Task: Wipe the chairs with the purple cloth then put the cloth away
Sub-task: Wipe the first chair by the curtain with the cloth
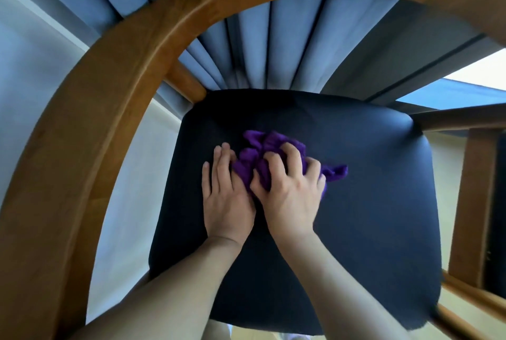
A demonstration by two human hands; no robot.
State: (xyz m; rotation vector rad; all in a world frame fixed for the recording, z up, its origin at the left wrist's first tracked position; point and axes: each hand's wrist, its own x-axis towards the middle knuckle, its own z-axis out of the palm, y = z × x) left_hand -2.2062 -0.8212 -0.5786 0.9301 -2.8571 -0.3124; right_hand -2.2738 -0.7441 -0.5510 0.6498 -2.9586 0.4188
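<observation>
wiping a chair seat point(356, 216), both hands at the purple cloth point(262, 147)

nearest, mid-seat, the left hand point(227, 197) lies flat with straight fingers, its grip wide, pressing the seat and touching the cloth's edge. just beside it the right hand point(290, 189) has its grip closed on the bunched cloth, fingers dug into the folds. beyond the seat curves the wooden chair back point(137, 79), then a blue curtain point(287, 52). this looks like the wiping step; the next move likely calls for sweeping the cloth out to the seat's edges, then over the wood.
</observation>
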